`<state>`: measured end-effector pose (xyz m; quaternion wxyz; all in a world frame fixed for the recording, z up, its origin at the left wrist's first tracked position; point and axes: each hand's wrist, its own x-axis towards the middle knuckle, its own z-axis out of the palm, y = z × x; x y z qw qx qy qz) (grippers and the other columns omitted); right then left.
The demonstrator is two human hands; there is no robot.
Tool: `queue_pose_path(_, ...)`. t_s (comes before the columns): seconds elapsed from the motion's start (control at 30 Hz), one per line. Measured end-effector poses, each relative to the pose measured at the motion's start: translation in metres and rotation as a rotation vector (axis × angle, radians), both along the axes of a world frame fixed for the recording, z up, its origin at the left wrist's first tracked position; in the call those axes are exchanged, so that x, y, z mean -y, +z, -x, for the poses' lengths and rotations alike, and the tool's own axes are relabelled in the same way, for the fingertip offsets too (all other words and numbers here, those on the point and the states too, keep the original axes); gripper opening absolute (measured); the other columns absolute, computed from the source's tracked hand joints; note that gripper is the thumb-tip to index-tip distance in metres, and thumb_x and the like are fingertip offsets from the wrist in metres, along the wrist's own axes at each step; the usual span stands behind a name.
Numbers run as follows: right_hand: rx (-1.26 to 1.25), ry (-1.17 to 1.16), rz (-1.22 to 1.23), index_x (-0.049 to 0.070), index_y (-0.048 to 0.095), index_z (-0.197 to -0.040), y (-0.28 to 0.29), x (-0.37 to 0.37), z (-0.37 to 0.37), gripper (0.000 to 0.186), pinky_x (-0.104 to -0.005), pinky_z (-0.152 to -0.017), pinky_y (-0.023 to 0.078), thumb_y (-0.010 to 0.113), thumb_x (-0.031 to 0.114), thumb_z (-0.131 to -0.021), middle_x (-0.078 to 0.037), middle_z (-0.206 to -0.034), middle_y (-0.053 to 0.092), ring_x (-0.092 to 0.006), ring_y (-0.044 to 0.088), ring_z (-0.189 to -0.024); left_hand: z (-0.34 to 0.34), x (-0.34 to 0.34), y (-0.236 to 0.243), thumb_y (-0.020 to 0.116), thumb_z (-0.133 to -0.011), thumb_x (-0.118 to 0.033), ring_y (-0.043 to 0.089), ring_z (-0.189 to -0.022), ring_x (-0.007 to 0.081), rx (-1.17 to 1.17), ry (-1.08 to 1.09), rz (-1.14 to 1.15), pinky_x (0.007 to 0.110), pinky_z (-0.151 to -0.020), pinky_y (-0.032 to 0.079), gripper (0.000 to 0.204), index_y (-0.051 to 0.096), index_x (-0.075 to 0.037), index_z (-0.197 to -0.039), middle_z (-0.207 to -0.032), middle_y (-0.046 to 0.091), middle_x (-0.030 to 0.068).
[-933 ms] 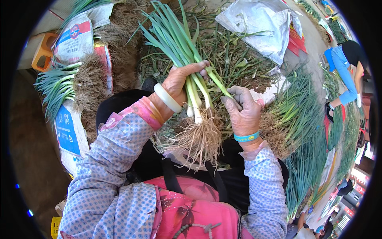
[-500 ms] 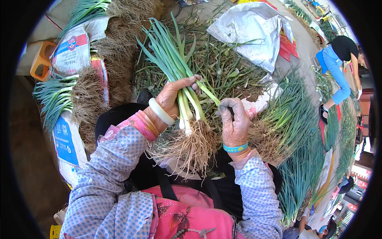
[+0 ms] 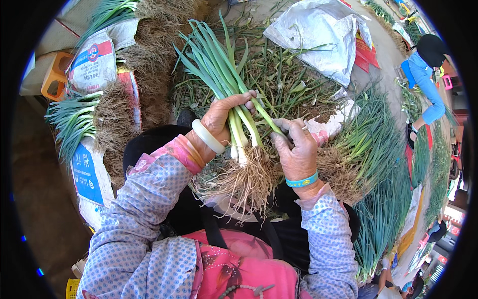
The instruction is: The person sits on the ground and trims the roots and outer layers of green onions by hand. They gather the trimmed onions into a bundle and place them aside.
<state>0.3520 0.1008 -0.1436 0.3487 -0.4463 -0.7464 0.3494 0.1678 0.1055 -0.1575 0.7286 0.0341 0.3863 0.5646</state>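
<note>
The left hand point(image 3: 221, 114), with a pale bangle point(image 3: 208, 136) at its wrist, is closed round the middle of a bunch of long green onions point(image 3: 211, 65) with blue-green leaves and white lower stems. The right hand point(image 3: 296, 144), apart from it, pinches the lower end of a single slender green stalk point(image 3: 265, 114) between thumb and fingers; its upper part meets the left fingertips, so the stalk bridges both hands. The bunch is held in the air over the lap, leaves slanting up and left, tangled brown roots point(image 3: 246, 174) hanging below.

The white stems in hand look mostly clean, so I judge this handful well along; the pinched stalk seems the part not yet dealt with. Whether it is attached to the bunch cannot be told.

Beyond the hands, a litter of loose green and dry leaves point(image 3: 269, 74) covers the ground, a silvery-white plastic sack point(image 3: 313, 37) near its upper right corner. By the upper edge of a white-and-blue printed sack point(image 3: 89, 169) lies a tidy rooted bundle point(image 3: 74, 119), apparently finished, with more stacked above. Along the litter's right edge spreads a large loose heap of green onions point(image 3: 378, 199), which looks left to do.
</note>
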Motion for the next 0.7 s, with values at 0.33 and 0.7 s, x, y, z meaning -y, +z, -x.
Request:
queue_pose_path(0.33,-0.153,-0.032,-0.201,0.002,0.058,-0.088,-0.0005,0.0003,-0.0031,0.013,-0.0284,-0.062,0.047,0.061,-0.002,-0.076,-0.009,-0.081,0.055,-0.0214,0.057,-0.071,-0.0032,0.0018,0.0043,0.059,-0.083,-0.013,0.057,-0.068,0.0132,0.115,-0.090,-0.037,0.024,-0.063,0.051,0.017,0.058,-0.002,-0.096,-0.068,0.056,0.0013)
queue_pose_path(0.7,-0.360,0.024,-0.086,0.001,0.055,-0.090,0.0055,0.0023,-0.0005,0.006,-0.0246,-0.068,0.046,0.056,0.003,-0.084,-0.005,-0.083,0.056,-0.0134,0.055,-0.076,0.0037,-0.0024,-0.0033,0.059,-0.083,-0.010,0.058,-0.064,0.0128,0.122,-0.028,-0.043,0.024,-0.065,0.051,0.016,0.059,-0.002,-0.095,-0.068,0.058,0.0015)
